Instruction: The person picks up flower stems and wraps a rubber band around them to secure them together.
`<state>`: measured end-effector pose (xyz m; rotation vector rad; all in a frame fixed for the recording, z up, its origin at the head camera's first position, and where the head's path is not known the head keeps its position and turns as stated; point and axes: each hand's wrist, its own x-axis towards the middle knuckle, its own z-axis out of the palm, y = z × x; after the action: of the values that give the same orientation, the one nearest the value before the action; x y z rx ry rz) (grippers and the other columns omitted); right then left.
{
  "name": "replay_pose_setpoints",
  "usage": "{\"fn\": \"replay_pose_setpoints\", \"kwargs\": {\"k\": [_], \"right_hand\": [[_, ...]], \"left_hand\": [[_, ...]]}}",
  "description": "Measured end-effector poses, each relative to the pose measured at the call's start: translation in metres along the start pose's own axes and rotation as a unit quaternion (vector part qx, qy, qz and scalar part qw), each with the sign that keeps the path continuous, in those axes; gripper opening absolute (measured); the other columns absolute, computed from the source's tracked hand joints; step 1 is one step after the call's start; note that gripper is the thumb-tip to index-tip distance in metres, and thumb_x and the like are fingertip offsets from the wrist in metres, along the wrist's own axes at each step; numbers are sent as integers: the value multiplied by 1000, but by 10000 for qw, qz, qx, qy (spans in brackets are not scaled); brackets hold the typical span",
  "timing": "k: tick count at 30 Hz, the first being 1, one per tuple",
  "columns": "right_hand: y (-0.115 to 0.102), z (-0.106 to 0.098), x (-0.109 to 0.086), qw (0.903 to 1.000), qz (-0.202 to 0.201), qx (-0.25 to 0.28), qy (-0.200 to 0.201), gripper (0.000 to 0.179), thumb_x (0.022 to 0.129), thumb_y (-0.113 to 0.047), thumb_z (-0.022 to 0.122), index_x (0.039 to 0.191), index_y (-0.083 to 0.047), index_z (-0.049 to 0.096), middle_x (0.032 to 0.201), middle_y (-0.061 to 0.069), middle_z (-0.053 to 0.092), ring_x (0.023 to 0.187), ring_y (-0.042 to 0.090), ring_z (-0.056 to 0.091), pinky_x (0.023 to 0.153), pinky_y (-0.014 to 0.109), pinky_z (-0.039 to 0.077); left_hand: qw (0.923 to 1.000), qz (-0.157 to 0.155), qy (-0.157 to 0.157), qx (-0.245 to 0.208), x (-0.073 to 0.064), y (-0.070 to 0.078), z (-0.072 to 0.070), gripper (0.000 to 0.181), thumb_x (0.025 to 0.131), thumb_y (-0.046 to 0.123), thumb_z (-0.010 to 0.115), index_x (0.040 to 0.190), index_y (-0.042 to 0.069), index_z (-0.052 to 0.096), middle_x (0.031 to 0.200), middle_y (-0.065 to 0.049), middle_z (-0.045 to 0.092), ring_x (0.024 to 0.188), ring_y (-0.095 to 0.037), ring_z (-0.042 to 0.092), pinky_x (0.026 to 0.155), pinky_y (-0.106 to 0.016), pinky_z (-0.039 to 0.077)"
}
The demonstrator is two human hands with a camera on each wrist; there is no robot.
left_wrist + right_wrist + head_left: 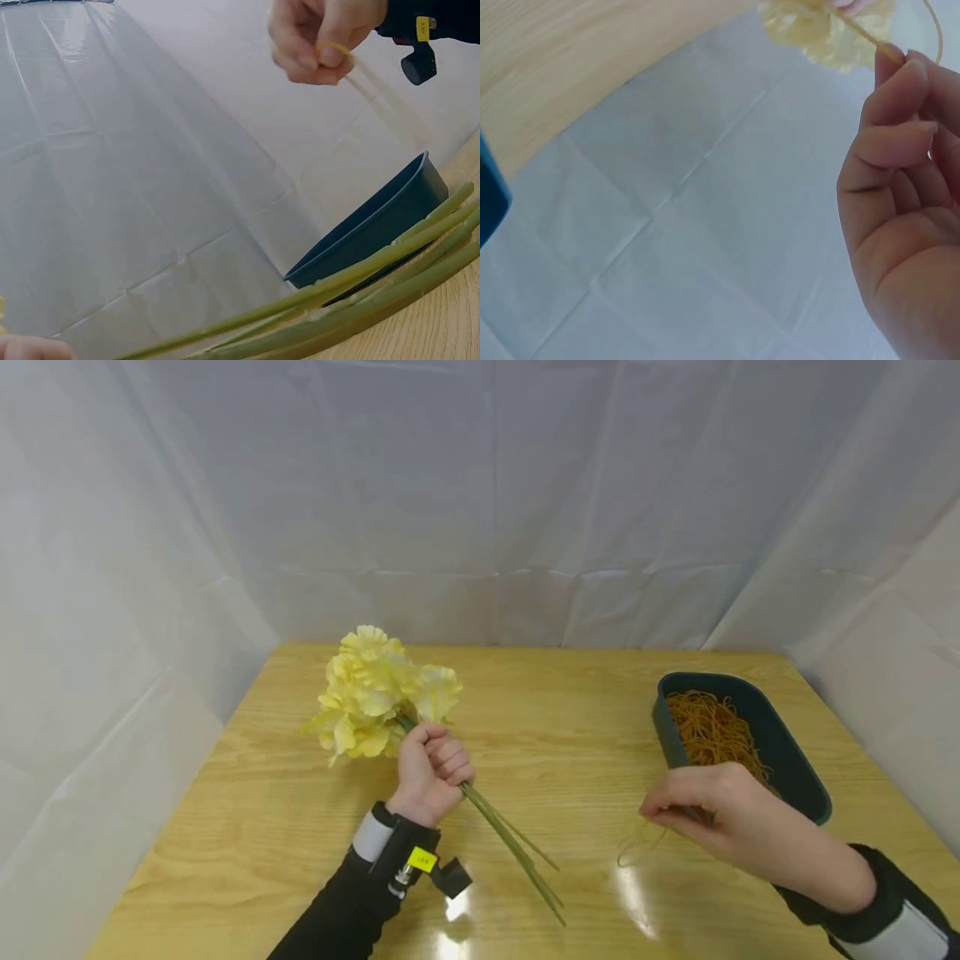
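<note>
My left hand (435, 770) grips a bunch of yellow artificial flowers (371, 689) by the stems, just below the blossoms. The bare green stems (517, 852) slant down to the right over the table. Off to their right, my right hand (738, 814) pinches a thin yellow rubber band (859, 30) between thumb and fingertips, and its loop dangles below. In the left wrist view the stems (360, 289) cross the lower right, and only an edge of my left hand (34, 349) shows there.
A dark teal bin (791, 777) stands at the right of the wooden table (547, 710), partly behind my right hand. Inside lies a heap of orange-brown rubber bands (712, 731). White sheeting (450, 510) hangs behind the table and at both sides.
</note>
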<state>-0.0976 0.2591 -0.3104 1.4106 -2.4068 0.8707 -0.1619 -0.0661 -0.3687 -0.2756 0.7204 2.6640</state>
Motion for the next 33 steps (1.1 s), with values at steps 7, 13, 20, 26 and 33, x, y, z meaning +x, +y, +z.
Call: {"fn": "replay_pose_setpoints", "kwargs": {"k": [7,13,20,26,33], "right_hand": [[-12,28,2,9947,-278,811,-574,25,89,1,70,104,-20,69,92,-3,72,79,0,66,67,7,48],[-15,44,14,9925,-197,860,-840,25,90,1,69,104,-19,69,94,-4,72,82,0,67,70,8,50],[-12,56,34,9935,-168,718,-865,22,88,2,71,100,-17,71,92,-3,73,81,0,69,70,9,52],[-6,64,50,9930,-25,717,-940,17,89,0,70,98,-15,72,92,-1,74,81,2,69,70,12,54],[-1,71,71,9937,84,634,-924,13,90,-1,70,96,-13,73,91,1,75,80,3,69,70,15,55]], "left_hand": [[10000,-6,-33,-10,-1,0,1,43,99,15,25,58,21,14,57,8,5,47,-7,4,53,-20,1],[9999,-50,-51,-80,-2,-2,3,43,99,14,25,59,21,13,58,8,5,48,-7,3,54,-21,1],[9998,-120,-89,-108,-4,-7,4,42,99,15,25,59,21,13,58,8,5,48,-7,3,53,-21,0],[9998,-146,-132,-44,-4,-11,5,42,99,14,25,58,21,14,58,8,5,48,-7,3,53,-21,0],[9997,-201,-140,-23,-5,-13,5,42,98,15,25,58,21,14,57,9,5,48,-6,4,54,-21,-1]]}}
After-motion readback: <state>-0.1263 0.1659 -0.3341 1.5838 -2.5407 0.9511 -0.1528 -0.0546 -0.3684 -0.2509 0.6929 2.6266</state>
